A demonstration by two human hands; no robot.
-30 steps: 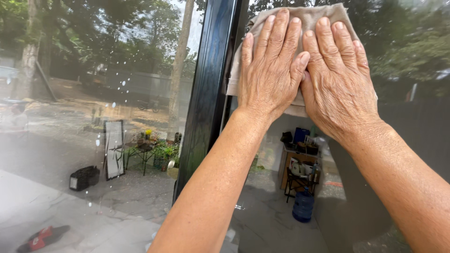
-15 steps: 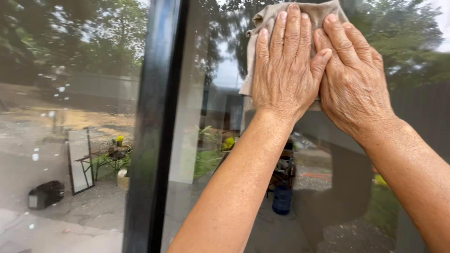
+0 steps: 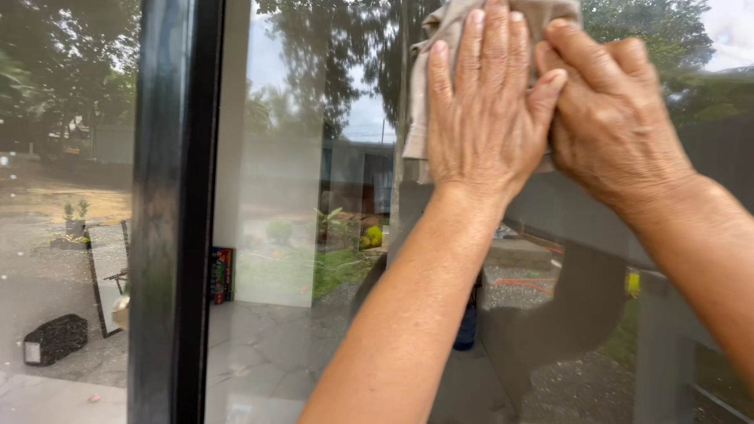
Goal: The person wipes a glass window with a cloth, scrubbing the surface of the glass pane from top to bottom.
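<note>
Head view, looking along your forearms at a glass pane (image 3: 298, 235). Your left hand (image 3: 483, 118) lies flat, palm down, on a beige cloth (image 3: 420, 94), its fingers (image 3: 495, 47) straight and close together, pointing up toward the top edge of the frame. Nothing is gripped: the cloth is pressed against the glass under the palm and fingers, not pinched. Your right hand (image 3: 616, 126) sits just beside the left, touching it, with its thumb tip against the outer edge of the left hand. Its fingers (image 3: 585, 55) are bent slightly and angle up and left, over the same cloth; they too press rather than close on it.

The cloth shows above and to the left of your left fingers, a folded edge hanging down beside the wrist. Its upper part runs out of frame.

Well to the left of the fingers stands a dark vertical window frame (image 3: 173, 212), upright, splitting the glass into two panes. The glass carries reflections of trees and sky. Far down-left of the fingers, beyond the glass, a dark box-like object (image 3: 55, 339) lies on pale paving.
</note>
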